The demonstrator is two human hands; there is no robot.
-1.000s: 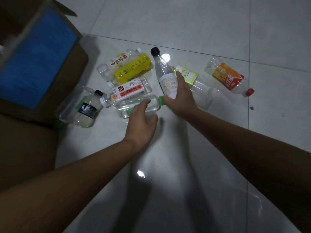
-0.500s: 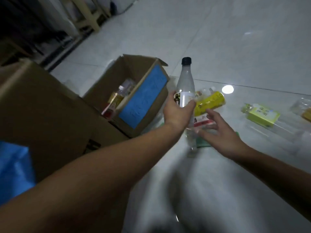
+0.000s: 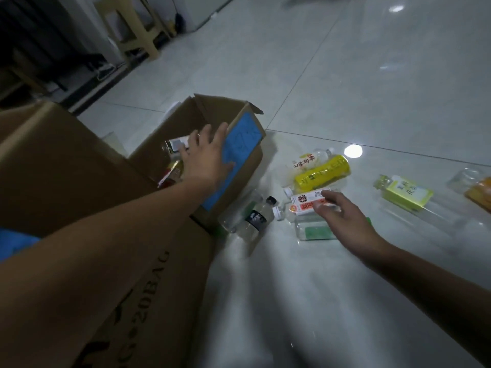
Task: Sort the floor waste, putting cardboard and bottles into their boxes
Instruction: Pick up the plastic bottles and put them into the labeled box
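Your left hand (image 3: 210,155) now hangs spread and empty over the open brown cardboard box with the blue label (image 3: 233,150); the clear black-capped bottle it carried half a second ago is gone, so judge it dropped inside, among bottles too dim to count. Your right hand (image 3: 342,216), open and holding nothing, has reached the red-and-white-labelled clear plastic bottle (image 3: 308,204). At least seven bottles lie on the tiled floor (image 3: 372,88). Two cardboard boxes show.

Glossy tiled floor (image 3: 345,75), matt cardboard box (image 3: 247,166), clear plastic bottles (image 3: 322,172).
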